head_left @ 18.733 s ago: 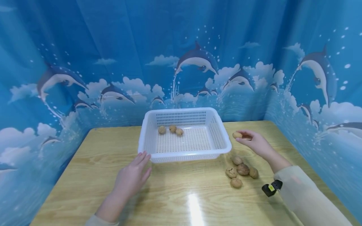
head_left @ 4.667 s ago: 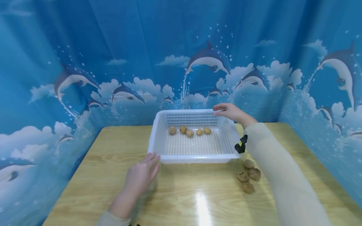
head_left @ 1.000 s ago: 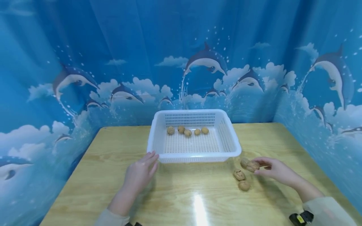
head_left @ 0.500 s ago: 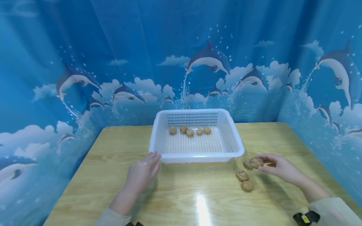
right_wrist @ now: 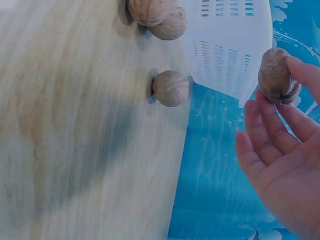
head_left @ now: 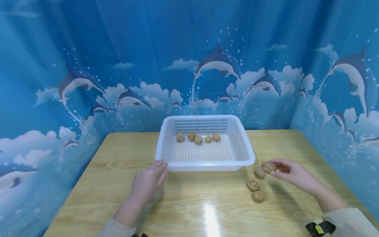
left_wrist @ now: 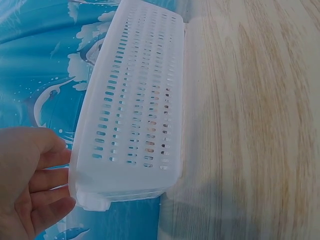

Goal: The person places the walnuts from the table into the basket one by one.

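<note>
My right hand (head_left: 299, 176) pinches a brown walnut (head_left: 268, 167) between thumb and fingers, just above the table; in the right wrist view the held walnut (right_wrist: 277, 76) is apart from the table. Three more walnuts lie close by: one (head_left: 260, 172) just beyond the basket's near right corner, and a cracked one (head_left: 253, 185) touching another (head_left: 258, 196). My left hand (head_left: 147, 181) touches the near left corner of a white plastic basket (head_left: 204, 163) with extended fingers; the left wrist view shows its fingertips (left_wrist: 61, 207) at the rim. Inside the basket, several walnuts (head_left: 198, 140) sit in a loose row.
A light wooden table (head_left: 118, 158) bears everything. Blue curtains with dolphins (head_left: 213, 64) stand behind the table and along its sides. A bright reflection shows on the table's near part.
Since a second ago, my right hand has raised the walnut slightly off the table. Earlier that hand was over the basket, which now holds more walnuts than at first. My left hand stays at the corner.
</note>
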{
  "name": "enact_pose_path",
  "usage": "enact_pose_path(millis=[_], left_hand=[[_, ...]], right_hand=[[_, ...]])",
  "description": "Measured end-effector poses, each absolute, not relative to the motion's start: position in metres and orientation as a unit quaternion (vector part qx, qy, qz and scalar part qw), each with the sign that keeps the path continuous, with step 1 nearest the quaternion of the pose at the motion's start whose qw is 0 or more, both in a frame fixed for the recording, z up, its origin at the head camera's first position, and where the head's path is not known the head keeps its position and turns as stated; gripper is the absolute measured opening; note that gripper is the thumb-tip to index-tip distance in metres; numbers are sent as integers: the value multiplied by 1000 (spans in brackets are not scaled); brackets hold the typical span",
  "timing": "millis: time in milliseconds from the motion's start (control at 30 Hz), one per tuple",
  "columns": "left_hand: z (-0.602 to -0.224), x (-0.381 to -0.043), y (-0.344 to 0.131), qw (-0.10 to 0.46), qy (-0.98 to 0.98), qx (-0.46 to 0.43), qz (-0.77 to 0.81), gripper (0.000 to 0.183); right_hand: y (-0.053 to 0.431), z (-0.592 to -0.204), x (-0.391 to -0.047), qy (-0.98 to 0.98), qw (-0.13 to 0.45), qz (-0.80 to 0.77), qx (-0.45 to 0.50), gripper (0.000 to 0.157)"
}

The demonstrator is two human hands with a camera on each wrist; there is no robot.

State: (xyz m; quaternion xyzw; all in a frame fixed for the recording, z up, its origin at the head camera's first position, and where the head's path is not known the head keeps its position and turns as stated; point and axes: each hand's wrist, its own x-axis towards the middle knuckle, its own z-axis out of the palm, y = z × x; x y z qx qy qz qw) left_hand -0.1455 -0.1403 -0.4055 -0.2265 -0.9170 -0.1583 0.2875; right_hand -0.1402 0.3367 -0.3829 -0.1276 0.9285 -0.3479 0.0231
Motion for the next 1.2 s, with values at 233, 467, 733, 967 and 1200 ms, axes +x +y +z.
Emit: enact_pose_path(millis=[233, 467, 733, 967, 1200], left_hand=[[-407, -146, -140, 292, -916, -224, -159, 27], [-408, -145, -140, 285, -919, -219, -161, 28], [-408, -145, -139, 285, -920, -220, -157, 28], [-409, -145, -139, 286, -920, -221, -155, 28], [-410, -144, -139, 289, -918, -222, -153, 28]], right_hand=[[335, -374, -141, 925, 20, -360, -121, 49], [331, -366, -141, 925, 17, -359, -126, 50], [328, -362, -145, 924, 12, -360, -130, 51], [322, -358, -149, 921, 13, -365, -138, 51], [313, -352, -152, 917, 15, -372, -144, 51]])
